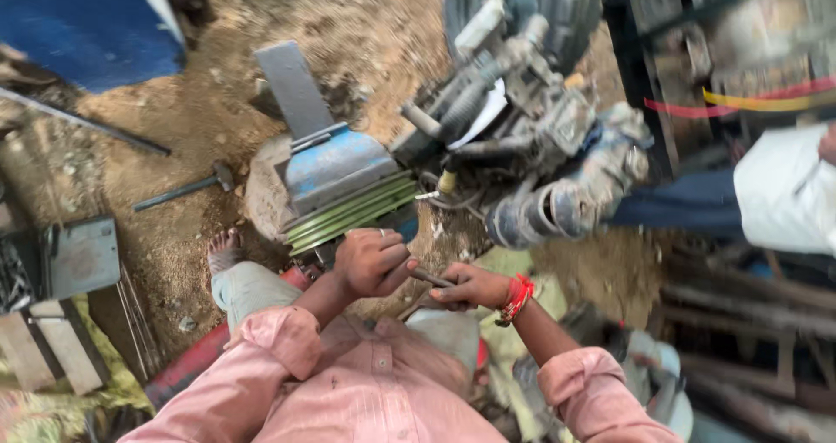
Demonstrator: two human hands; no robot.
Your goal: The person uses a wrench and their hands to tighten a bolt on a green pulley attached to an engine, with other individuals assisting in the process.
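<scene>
Head view: both hands' fingers (383, 256) curled round rod (431, 278)

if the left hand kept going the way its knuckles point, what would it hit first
Most likely the green grooved pulley on the blue engine: the left hand, gripping a thin metal rod, sits just below it. Depth is unclear, so it may already be nearly touching.

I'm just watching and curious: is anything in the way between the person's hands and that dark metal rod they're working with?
Nothing visible is. The left hand is closed around the dark metal rod, and the right hand touches its other end. The green grooved pulley sits just beyond the left hand, not between either hand and the rod.
</scene>
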